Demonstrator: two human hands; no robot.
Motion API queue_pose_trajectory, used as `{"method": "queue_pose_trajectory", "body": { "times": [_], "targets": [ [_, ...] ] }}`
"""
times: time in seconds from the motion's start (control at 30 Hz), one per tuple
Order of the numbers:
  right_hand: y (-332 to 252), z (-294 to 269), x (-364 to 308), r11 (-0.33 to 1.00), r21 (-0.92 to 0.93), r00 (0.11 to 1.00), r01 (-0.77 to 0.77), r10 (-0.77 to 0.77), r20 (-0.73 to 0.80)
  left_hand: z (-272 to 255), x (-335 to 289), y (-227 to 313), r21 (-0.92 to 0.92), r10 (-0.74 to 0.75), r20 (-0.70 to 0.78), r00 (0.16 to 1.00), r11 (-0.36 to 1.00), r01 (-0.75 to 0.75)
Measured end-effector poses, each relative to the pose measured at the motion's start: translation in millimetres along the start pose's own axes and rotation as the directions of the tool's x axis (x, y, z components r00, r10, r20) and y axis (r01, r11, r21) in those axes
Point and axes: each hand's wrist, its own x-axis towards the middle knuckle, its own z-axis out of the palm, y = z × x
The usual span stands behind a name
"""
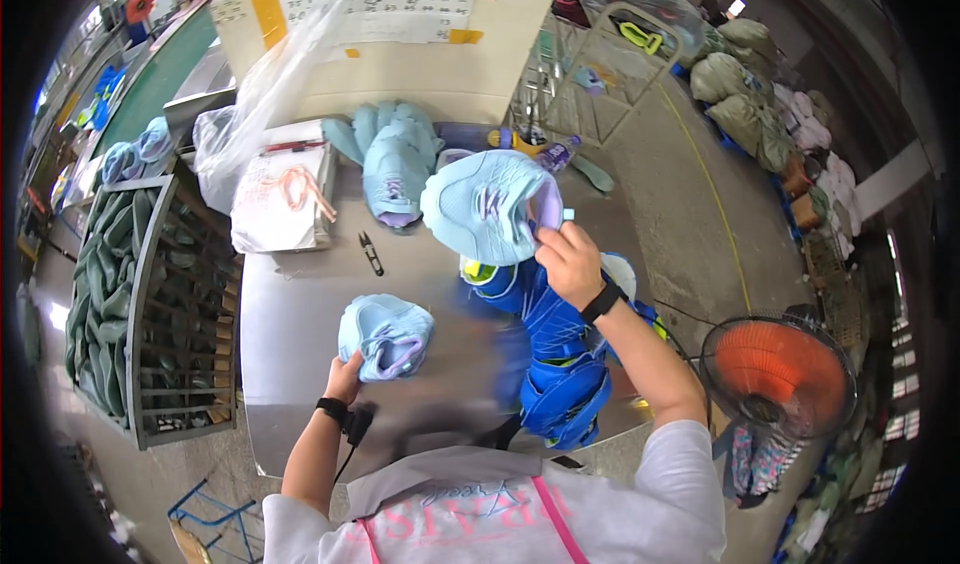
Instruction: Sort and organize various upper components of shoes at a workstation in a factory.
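My left hand (345,376) is closed on the edge of a light blue shoe upper (386,336), held low over the metal table. Higher and to the right, my right hand (572,264) pinches another light blue shoe upper (482,209) by its heel end, near the lilac lining. Beneath that hand lies a pile of bright blue shoe uppers (565,364), partly hidden by my right arm. Black thread snips (371,254) rest on the table between the two held pieces and a stack of light blue uppers (390,159) farther back.
A large cardboard box (390,69) stands at the table's back. Papers with pink cord (285,199) lie at back left, a purple bottle (560,154) at back right. A rack of dark green shoe-shaped pieces (110,294) flanks the left; an orange fan (780,374) stands right.
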Motion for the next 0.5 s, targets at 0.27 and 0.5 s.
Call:
{"method": "queue_pose_trajectory", "body": {
  "times": [0.27,0.5],
  "targets": [
    [-71.9,23.2,-2.0,0.954,0.296,0.995,0.043,-0.069,0.078,2.7,-3.0,-0.8,0.033,0.028,0.003,1.000,0.999,-0.028],
    [-95.3,30.4,3.7,0.905,0.391,0.967,0.169,-0.230,0.113,-10.9,-4.9,1.6,0.620,0.286,0.307,0.908,0.663,-0.419]
  ]
}}
